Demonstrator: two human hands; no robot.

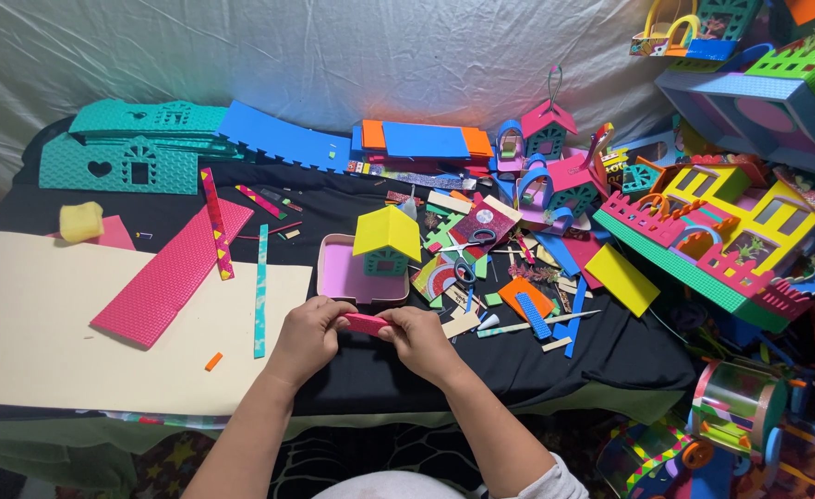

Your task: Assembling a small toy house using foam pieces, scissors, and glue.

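Note:
My left hand [304, 337] and my right hand [423, 340] meet over the black cloth, both pinching one small pink foam piece [365, 323] held level between the fingertips. Just beyond it stands a small foam house [386, 243] with a yellow roof and green walls on a pink base [344, 273]. Blue-handled scissors [467, 254] lie to the right of the house among foam scraps.
A cream foam sheet [47, 323] lies at left under a long pink textured strip [172, 273], a teal strip [260, 291] and a yellow sponge [81, 221]. Teal and blue foam panels [139, 148] line the back. Finished colourful foam houses [721, 231] crowd the right side.

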